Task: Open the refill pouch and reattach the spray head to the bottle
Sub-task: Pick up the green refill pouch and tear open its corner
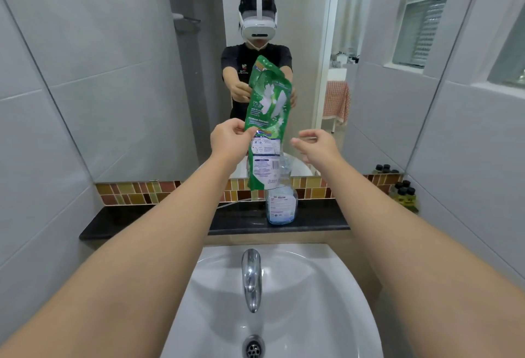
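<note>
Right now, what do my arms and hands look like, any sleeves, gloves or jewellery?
Both forearms are bare up to the frame edge: no sleeves there. The left hand and right hand have no gloves, and no rings, watch or bracelets show. The mirror shows a short-sleeved black shirt.

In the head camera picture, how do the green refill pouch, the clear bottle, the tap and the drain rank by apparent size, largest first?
1. Green refill pouch, held by the left hand.
2. Clear bottle and tap look alike; the tap is nearer the camera, so I leave them unranked.
3. Drain.
</note>
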